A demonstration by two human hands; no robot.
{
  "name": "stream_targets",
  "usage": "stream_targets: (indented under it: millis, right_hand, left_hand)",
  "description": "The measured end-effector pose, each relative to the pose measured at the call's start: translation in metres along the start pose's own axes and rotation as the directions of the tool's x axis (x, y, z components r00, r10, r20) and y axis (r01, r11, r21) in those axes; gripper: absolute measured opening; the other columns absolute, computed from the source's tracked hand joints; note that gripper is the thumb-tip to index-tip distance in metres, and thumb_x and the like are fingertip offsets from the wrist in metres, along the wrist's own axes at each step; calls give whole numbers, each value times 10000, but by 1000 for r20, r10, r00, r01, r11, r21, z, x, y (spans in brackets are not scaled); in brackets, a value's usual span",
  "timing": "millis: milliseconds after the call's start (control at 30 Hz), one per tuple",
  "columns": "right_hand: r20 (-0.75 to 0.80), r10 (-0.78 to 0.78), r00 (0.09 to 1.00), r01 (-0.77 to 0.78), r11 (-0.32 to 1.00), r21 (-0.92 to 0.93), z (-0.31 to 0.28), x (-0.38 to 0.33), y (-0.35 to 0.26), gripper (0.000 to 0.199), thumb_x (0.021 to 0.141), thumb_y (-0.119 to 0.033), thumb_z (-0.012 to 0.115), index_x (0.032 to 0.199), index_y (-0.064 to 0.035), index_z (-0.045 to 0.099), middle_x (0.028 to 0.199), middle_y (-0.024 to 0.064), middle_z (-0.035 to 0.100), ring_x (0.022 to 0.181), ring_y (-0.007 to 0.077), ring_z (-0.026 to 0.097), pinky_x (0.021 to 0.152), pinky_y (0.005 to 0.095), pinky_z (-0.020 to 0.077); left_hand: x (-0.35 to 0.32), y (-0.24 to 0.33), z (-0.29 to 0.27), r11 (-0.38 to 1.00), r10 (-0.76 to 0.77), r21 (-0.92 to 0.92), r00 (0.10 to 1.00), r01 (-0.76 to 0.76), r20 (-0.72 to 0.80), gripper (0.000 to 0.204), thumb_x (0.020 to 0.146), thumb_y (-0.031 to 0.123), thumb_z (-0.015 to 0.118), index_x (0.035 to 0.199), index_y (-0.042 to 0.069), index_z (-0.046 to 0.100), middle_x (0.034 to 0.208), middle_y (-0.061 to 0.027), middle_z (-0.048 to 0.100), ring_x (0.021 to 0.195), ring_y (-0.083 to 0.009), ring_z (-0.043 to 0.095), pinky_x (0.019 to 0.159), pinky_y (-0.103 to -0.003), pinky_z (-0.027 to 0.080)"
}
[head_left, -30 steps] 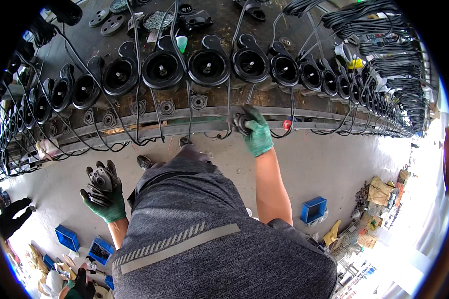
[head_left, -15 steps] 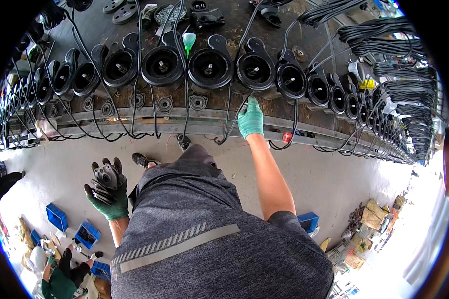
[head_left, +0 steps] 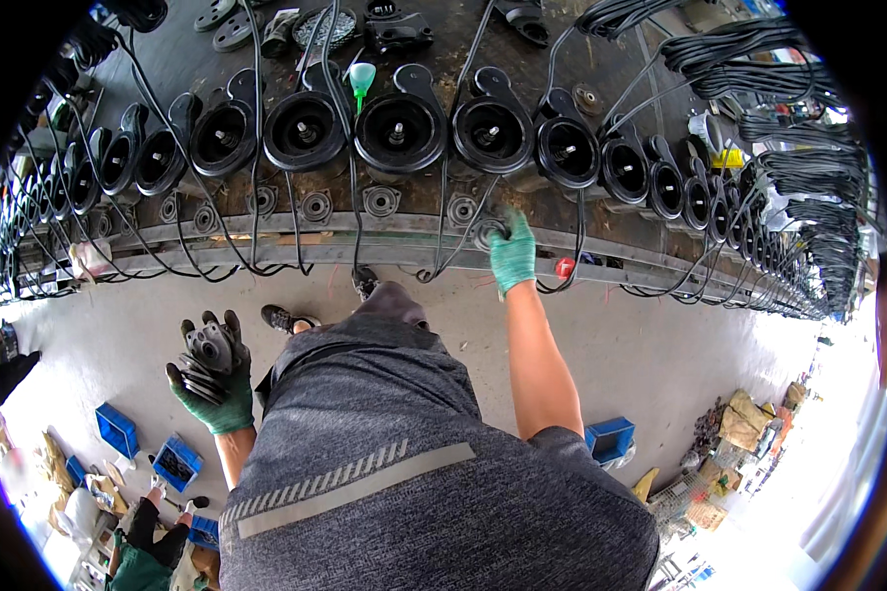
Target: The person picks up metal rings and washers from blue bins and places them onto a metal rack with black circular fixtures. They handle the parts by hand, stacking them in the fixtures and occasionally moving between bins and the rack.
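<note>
My left hand (head_left: 222, 394), in a green glove with dark fingertips, holds a stack of grey metal flange plates (head_left: 210, 350) low on the left, away from the bench. At the bench's front edge, my right hand (head_left: 514, 254), also gloved in green, grips a round metal flange (head_left: 488, 233); its fingers are partly blurred. Just left of it, another flange (head_left: 461, 209) lies on the wood below a black round housing (head_left: 493, 135) with a threaded shaft in its centre. More flanges (head_left: 379, 201) lie along the edge to the left, in front of the other housings.
A long row of black housings with hanging cables (head_left: 355, 212) lines the bench. A green-tipped bottle (head_left: 362, 81) and a bowl of small metal parts (head_left: 327, 30) stand behind. Coiled cables (head_left: 749, 64) hang at right. Blue crates (head_left: 116, 430) and another person (head_left: 143, 561) are on the floor side.
My right hand has drawn back slightly to the right, and a flange now shows on the bench beside it. Another flange shows in its fingers. The left hand stays put with its stack.
</note>
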State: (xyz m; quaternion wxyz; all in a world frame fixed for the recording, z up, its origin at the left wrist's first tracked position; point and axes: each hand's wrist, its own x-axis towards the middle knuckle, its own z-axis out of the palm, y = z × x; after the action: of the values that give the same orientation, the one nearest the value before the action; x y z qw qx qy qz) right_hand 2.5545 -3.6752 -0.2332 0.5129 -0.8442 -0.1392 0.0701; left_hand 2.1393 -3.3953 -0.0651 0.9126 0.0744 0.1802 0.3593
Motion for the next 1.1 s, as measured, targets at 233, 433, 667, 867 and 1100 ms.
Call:
stream_targets:
  millis: [233,433,667,867,1100]
  right_hand:
    - [1,95,996,-94,989,116,-21,55,0,392,849,69,583,1233,-11,594,1079,61,674,918,154,610,884,284,500]
    - [-14,-73,997,67,960,-272,-58,34,29,439,804,19,646,1239,20,588,1283,225,584,1185,390,574,1007,431,475]
    - [182,-17,983,33,995,-90,-43,-35,-93,407,833,-31,698,1236,-40,642,1237,197,627,1027,319,669,883,409,553]
    - [630,-506,589,498,841,210,-17,-146,-257,667,787,-271,857,1350,-64,565,1199,185,601,942,305,697,822,398,592]
    - [781,-342,523,576,817,-28,-43,-187,-248,813,714,-305,912,1390,-72,523,1364,209,430,1076,390,655,882,430,592]
  left_hand:
    - [-1,-8,3,996,-8,85,1000,10,-27,702,936,523,593,1532,191,428,1549,-156,447,1503,-421,267,1024,-557,467]
    - [4,-29,2,995,-85,47,996,84,31,713,939,550,565,1544,203,415,1566,-153,421,1513,-411,241,1029,-549,449]
    - [-4,-67,29,975,-104,178,982,132,-157,774,935,630,440,1578,207,360,1573,-130,424,1462,-409,374,1050,-568,378]
    - [-23,-117,34,995,-79,70,997,78,22,610,918,500,639,1393,133,529,1502,-194,474,1362,-425,481,1051,-650,424]
    - [-66,-199,25,987,155,46,985,-152,-75,714,938,487,623,1504,122,386,1461,-204,514,1297,-362,556,1088,-534,489]
